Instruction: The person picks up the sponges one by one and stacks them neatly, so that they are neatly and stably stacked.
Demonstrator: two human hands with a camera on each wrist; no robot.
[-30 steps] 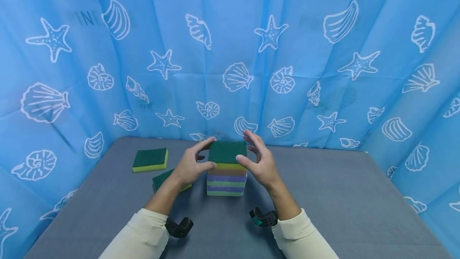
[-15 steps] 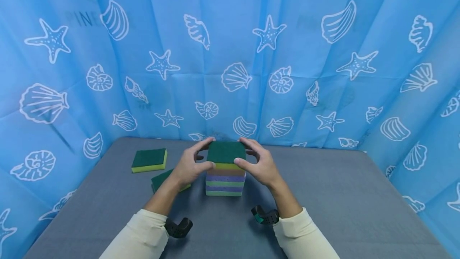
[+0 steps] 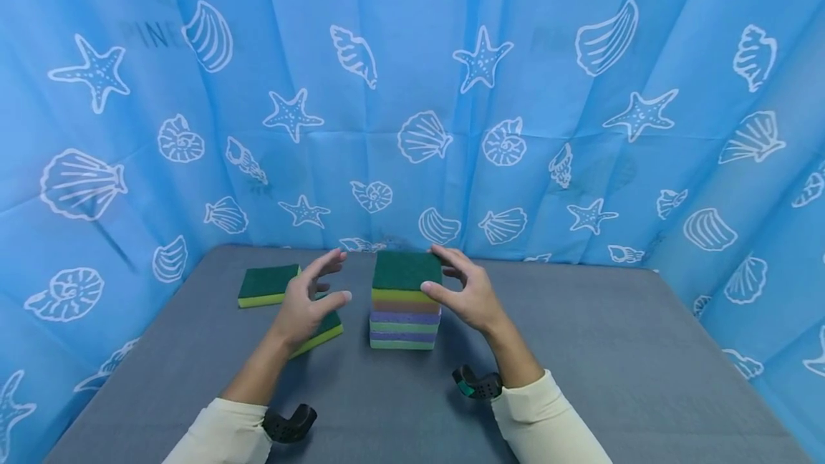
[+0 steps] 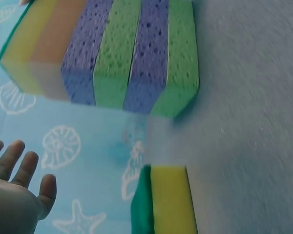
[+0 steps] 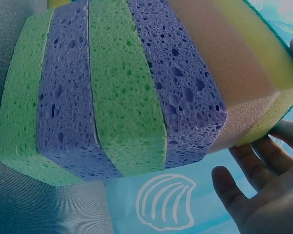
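A stack of sponges stands in the middle of the table: purple and light green sponges [image 3: 402,335] below, an orange-brown sponge [image 3: 399,306] above them, and a yellow sponge with a dark green scouring face [image 3: 406,271] on top. My right hand [image 3: 469,293] holds the top sponge at its right side, thumb at the front corner and fingers behind; the right wrist view shows fingertips [image 5: 256,156] against its edge. Left of the stack, my left hand [image 3: 306,306] hangs apart with fingers spread, above a green-and-yellow sponge [image 3: 325,335] that it partly hides.
Another green-and-yellow sponge [image 3: 266,282] lies farther back on the left. The grey table [image 3: 567,356] ends at a blue curtain [image 3: 412,92] printed with white shells and starfish. Black bands [image 3: 477,383] sit on both wrists.
My right fingers have closed in on the top sponge's right side and stay there. My left hand has let go of its left side and moved left toward the loose sponges.
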